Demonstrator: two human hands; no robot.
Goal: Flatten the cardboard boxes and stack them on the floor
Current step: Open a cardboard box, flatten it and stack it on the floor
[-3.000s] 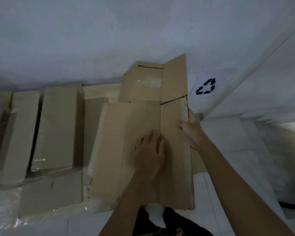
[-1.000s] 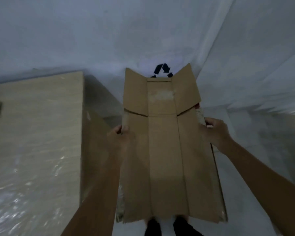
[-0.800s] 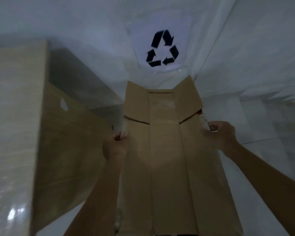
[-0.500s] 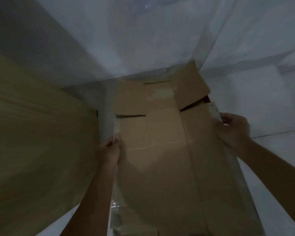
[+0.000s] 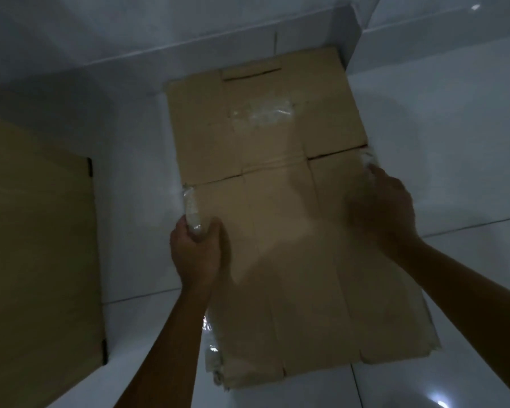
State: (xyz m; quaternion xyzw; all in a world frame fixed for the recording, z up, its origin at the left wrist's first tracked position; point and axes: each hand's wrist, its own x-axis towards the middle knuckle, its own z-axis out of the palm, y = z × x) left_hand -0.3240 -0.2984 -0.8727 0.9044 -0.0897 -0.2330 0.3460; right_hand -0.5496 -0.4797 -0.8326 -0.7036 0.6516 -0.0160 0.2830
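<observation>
Two hands on one flattened box

We hold the flattened cardboard box (image 5: 277, 219) low over the white tiled floor (image 5: 442, 142), its far flaps toward the wall (image 5: 130, 33) and a patch of clear tape (image 5: 261, 114) shining on the far middle panel. Our left hand (image 5: 196, 251) grips the left edge, fingers curled round a strip of loose tape there. Our right hand (image 5: 384, 207) is blurred at the right edge; it touches the board, but we cannot tell whether its fingers grasp it. Whether the box already lies on the tiles is unclear. Left of it, well apart, a large brown board (image 5: 39, 245) runs out of view.
</observation>
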